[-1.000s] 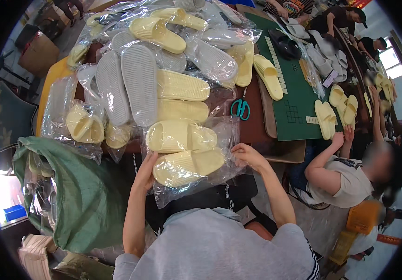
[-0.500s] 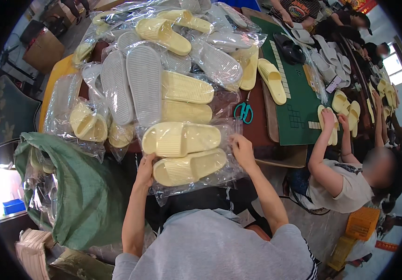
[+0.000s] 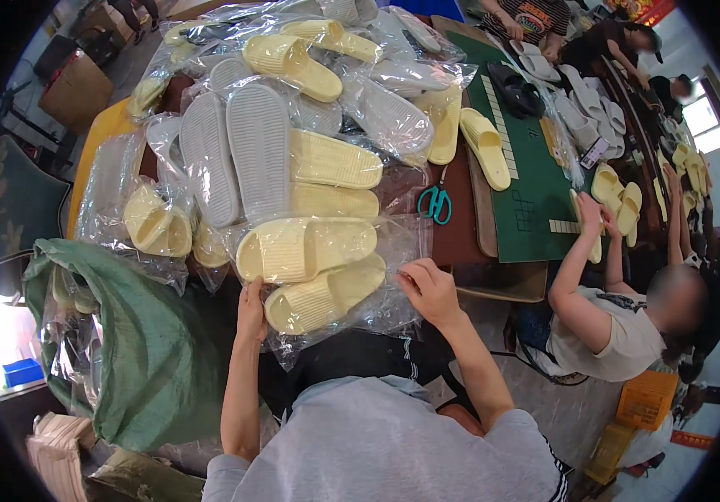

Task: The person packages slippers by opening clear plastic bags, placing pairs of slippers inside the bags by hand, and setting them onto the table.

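Note:
A pair of pale yellow slides [image 3: 314, 251] lies in a clear plastic bag [image 3: 406, 238] at the table's near edge, toes to the left. My left hand [image 3: 251, 311] grips the bag's left side, its fingertips partly hidden beside the slides. At the bag's right part, beyond the heels, my right hand [image 3: 432, 289] is closed in a pinch on the loose plastic. Bagged grey slides [image 3: 259, 151] and more yellow slides [image 3: 335, 157] are piled just behind the pair.
Teal-handled scissors [image 3: 434, 205] lie to the right, near a green mat [image 3: 535, 222] with a single yellow slide [image 3: 484, 148] by its edge. A green sack [image 3: 151, 343] stands at the left. A co-worker [image 3: 611, 330] sits at the right, handling yellow slides.
The bagged yellow slides have shifted a little left with my left hand. My right hand has moved from the bag's right edge inward and slightly nearer to me.

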Motion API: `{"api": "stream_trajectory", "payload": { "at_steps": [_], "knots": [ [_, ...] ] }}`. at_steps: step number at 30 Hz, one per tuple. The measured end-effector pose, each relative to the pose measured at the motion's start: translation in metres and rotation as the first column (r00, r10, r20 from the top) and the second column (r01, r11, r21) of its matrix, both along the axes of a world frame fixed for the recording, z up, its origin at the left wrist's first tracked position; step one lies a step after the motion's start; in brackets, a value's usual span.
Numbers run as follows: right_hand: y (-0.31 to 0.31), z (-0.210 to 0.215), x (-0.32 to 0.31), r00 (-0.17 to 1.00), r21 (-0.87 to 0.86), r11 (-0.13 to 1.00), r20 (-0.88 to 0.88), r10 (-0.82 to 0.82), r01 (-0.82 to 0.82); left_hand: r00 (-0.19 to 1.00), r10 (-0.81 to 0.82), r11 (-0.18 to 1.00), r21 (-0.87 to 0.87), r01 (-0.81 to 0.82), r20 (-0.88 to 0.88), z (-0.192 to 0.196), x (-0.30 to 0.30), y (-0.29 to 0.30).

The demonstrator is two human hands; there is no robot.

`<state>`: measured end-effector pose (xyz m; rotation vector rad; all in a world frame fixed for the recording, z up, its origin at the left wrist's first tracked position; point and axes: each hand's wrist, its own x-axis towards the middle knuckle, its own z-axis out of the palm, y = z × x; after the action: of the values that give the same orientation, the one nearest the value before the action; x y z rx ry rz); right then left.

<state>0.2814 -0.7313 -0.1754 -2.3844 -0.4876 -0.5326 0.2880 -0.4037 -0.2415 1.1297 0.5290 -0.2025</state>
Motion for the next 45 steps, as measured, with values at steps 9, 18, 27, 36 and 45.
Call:
{"api": "stream_trajectory", "payload": {
  "at_steps": [9,18,27,36,45],
  "knots": [
    [-0.013,-0.025,0.049,0.538,0.223,0.971,-0.809,0.236,-0.091,0.998,-0.063,0.987,-0.147,0.064,0.008,-0.019,-0.002,0.015],
    [0.004,-0.071,0.063,0.459,0.547,0.829,-0.711,0.533,-0.116,0.992,-0.122,0.987,-0.104,0.122,0.003,-0.002,0.002,0.008],
    [-0.007,-0.053,0.005,0.570,0.402,0.893,-0.693,0.441,-0.201,0.992,-0.115,0.978,-0.181,0.105,-0.051,0.012,0.009,0.011],
    [-0.079,0.007,-0.015,0.751,0.400,0.906,-0.639,0.166,0.140,0.944,-0.060,0.563,0.792,-0.235,0.323,0.031,0.018,-0.006],
    [-0.214,0.056,0.016,0.887,0.571,0.711,-0.067,-0.458,0.410,0.953,-0.113,0.824,0.563,-0.068,0.282,0.033,0.004,-0.004]
  ]
}}
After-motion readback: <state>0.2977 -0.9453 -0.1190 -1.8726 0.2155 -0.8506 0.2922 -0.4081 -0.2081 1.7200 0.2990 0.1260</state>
